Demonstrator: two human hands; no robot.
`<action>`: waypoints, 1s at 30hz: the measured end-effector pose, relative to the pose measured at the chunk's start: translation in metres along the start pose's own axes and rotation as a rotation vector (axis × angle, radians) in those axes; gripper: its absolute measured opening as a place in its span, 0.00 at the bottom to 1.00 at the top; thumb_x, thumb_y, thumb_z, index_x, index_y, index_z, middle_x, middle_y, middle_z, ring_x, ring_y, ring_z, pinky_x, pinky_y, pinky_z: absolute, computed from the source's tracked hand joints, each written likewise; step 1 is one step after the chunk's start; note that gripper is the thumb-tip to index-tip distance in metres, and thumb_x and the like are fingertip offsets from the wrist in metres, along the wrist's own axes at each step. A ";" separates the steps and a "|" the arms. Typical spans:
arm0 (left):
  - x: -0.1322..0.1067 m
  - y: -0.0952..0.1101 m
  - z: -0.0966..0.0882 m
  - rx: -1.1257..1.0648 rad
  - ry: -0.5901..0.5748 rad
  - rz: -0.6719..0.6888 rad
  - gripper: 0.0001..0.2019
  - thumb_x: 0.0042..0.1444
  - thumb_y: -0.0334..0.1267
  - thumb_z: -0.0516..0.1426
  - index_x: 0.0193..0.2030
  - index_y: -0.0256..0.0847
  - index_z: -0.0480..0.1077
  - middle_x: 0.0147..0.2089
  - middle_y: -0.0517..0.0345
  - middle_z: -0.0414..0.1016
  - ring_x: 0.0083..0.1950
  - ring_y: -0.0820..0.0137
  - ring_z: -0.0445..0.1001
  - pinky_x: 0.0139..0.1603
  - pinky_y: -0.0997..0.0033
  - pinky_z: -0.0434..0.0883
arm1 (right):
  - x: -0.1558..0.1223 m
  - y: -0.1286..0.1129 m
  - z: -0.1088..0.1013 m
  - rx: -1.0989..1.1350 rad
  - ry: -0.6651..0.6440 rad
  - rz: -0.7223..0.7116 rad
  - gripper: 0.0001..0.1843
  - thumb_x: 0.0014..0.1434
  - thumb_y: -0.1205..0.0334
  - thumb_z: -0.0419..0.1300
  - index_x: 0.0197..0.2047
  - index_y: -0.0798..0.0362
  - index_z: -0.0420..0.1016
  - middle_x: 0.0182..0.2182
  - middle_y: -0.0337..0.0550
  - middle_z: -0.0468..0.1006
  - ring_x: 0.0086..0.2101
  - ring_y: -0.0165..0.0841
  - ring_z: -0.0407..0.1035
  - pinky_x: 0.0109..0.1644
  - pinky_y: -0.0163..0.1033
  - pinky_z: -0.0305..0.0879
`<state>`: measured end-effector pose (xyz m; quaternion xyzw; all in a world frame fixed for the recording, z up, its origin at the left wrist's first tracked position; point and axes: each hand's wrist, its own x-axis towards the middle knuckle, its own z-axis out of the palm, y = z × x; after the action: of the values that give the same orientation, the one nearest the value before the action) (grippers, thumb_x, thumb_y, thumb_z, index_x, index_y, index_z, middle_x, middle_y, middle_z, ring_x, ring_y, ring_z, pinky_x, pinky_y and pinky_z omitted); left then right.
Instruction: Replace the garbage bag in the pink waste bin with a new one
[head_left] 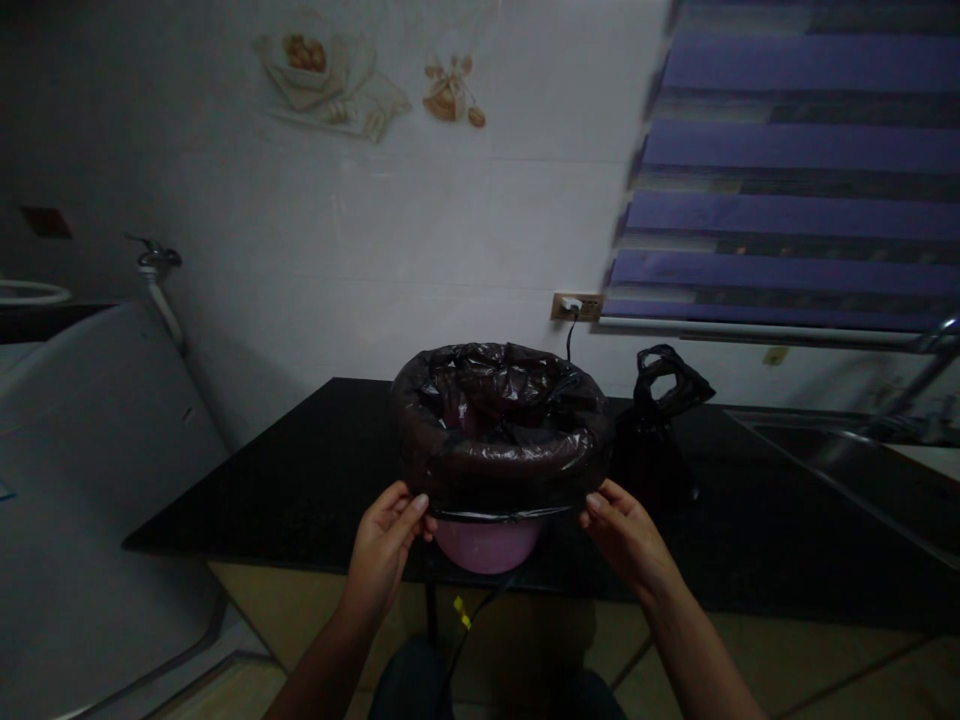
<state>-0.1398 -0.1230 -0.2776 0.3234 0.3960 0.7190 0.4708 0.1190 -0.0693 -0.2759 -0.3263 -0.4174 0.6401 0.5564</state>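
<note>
A pink basin [489, 546] stands near the front edge of a black countertop, its lower part showing. Over its rim lies a black plastic bag [499, 465], folded outward all round and sunk into the hollow. My left hand [390, 530] pinches the bag's hem at the front left between thumb and fingers. At the front right, my right hand [619, 525] grips the same hem in a similar pinch. Between the two hands the hem runs nearly straight across the basin's front. The bag hides the basin's rim and most of its inside.
On the black countertop [300, 480], a knotted black bag [656, 440] stands right of the basin. A sink [817, 440] with a faucet lies farther right. Behind is a wall outlet [576, 307] with a plugged-in cord. A white appliance [97, 480] stands at left.
</note>
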 end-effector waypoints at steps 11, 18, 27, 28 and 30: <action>0.015 0.010 -0.009 -0.224 -0.093 -0.071 0.09 0.47 0.37 0.63 0.35 0.36 0.72 0.30 0.57 0.74 0.27 0.75 0.70 0.23 0.78 0.65 | 0.010 -0.013 0.000 0.182 0.055 0.015 0.18 0.36 0.51 0.73 0.30 0.50 0.78 0.27 0.37 0.75 0.29 0.27 0.67 0.31 0.31 0.63; 0.043 0.034 -0.008 -0.422 0.003 -0.239 0.05 0.55 0.28 0.54 0.32 0.35 0.70 0.26 0.58 0.75 0.20 0.77 0.69 0.16 0.81 0.63 | 0.038 -0.030 -0.010 0.262 0.047 0.016 0.13 0.45 0.50 0.69 0.30 0.49 0.77 0.29 0.37 0.78 0.35 0.31 0.72 0.43 0.37 0.68; 0.062 0.041 -0.010 -0.457 -0.030 -0.315 0.09 0.61 0.28 0.49 0.33 0.36 0.69 0.24 0.60 0.73 0.18 0.79 0.68 0.12 0.85 0.60 | 0.051 -0.043 -0.001 0.246 -0.015 0.043 0.11 0.44 0.56 0.70 0.30 0.49 0.77 0.31 0.36 0.80 0.36 0.33 0.74 0.43 0.39 0.71; 0.064 0.042 -0.010 -0.460 -0.017 -0.325 0.10 0.61 0.28 0.48 0.32 0.36 0.69 0.23 0.60 0.72 0.16 0.80 0.67 0.11 0.85 0.59 | 0.052 -0.042 0.000 0.234 -0.031 0.049 0.10 0.45 0.56 0.69 0.30 0.49 0.77 0.30 0.37 0.79 0.36 0.34 0.74 0.42 0.39 0.71; 0.066 0.043 -0.010 -0.462 0.018 -0.332 0.13 0.63 0.28 0.46 0.29 0.35 0.67 0.20 0.61 0.69 0.14 0.81 0.63 0.11 0.85 0.59 | 0.053 -0.041 -0.001 0.240 -0.043 0.073 0.09 0.45 0.57 0.69 0.28 0.51 0.76 0.27 0.38 0.79 0.34 0.34 0.74 0.42 0.40 0.71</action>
<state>-0.1889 -0.0745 -0.2390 0.1317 0.2734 0.7063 0.6396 0.1286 -0.0154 -0.2368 -0.2585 -0.3374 0.7121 0.5588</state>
